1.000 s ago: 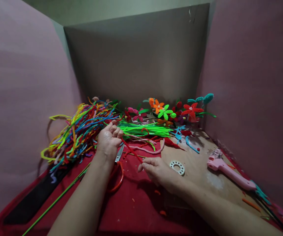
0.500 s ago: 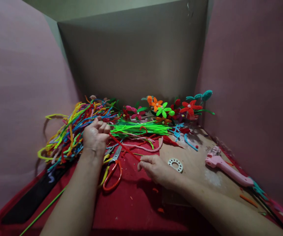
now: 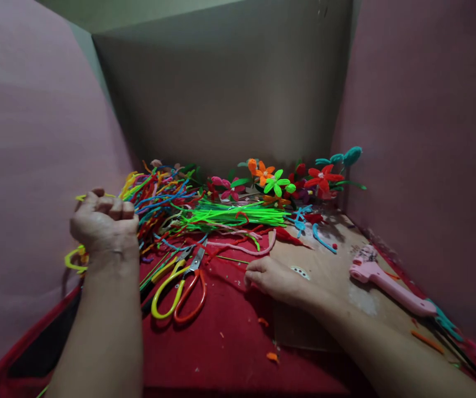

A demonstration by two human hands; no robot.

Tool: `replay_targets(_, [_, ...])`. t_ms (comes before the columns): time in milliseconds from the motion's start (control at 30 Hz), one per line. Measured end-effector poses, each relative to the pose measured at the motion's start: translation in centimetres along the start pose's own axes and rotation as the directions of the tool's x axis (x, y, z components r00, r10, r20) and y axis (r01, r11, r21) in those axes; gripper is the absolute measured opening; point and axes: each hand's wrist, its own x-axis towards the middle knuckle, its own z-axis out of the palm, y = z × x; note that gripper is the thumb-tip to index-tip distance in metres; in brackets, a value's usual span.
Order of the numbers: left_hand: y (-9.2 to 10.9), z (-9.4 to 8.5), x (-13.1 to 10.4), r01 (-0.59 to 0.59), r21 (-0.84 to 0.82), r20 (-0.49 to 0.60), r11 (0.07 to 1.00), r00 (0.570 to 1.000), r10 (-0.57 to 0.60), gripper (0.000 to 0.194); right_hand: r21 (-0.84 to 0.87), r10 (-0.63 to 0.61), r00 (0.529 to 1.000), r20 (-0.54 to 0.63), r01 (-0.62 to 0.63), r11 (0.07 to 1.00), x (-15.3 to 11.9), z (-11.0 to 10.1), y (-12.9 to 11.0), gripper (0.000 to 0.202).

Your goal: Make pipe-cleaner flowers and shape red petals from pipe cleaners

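Note:
My right hand (image 3: 277,281) is closed at the fingertips on a red pipe cleaner (image 3: 226,275), which runs up and left, faint against the red cloth. My left hand (image 3: 104,222) is a loose fist, palm side towards me, in front of the pile of coloured pipe cleaners (image 3: 159,193). Whatever its curled fingers hold, if anything, is hidden. Between my hands lie scissors (image 3: 186,290) with one yellow and one red handle, their blades pointing away. A bundle of bright green pipe cleaners (image 3: 238,215) lies behind them.
Pipe-cleaner flowers (image 3: 277,182) stand along the back. On the right, a pink glue gun (image 3: 391,287) rests on a brown board (image 3: 329,326), near a white disc with holes (image 3: 300,272). Orange scraps (image 3: 272,357) dot the red cloth (image 3: 205,354). Pink panels flank both sides.
My left hand has moved left, away from the red pipe cleaner that was stretched between both hands. My right hand has shifted slightly right. More of the scissors now shows.

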Motion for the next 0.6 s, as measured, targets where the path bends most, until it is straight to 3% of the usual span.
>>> replay_targets(100, [-0.5,0.4,-0.2,-0.152,0.071,-0.089,0.986,0.983,0.158,0.022,-0.085,-0.044,0.999,-0.026,0.042,0.995,-0.1,-0.2,-0.1,0.022])
replay_targets(267, [-2.7,0.9,-0.2,-0.143,0.215,-0.018,0.966,0.989,0.150,0.018,-0.265,-0.105,0.987,-0.122,0.069,0.962,-0.4,0.1,0.0,0.032])
replay_targets(400, [-2.6,0.4,0.0,-0.214,0.366,0.038,0.906,0.976,0.215,0.009,-0.329,-0.121,0.965,-0.232,0.039,0.943,-0.7,0.3,0.1,0.024])
replay_targets(500, [-2.1,-0.3,0.2,-0.187,0.579,0.131,0.793,0.982,0.135,0.005,-0.360,-0.151,0.950,-0.273,0.045,0.932,-0.7,0.3,0.2,0.022])
replay_targets(600, [-2.4,-1.1,0.6,-0.154,0.800,0.223,0.579,0.974,-0.049,0.010,-0.371,-0.198,0.917,-0.347,0.060,0.927,-0.7,0.3,0.2,0.023])
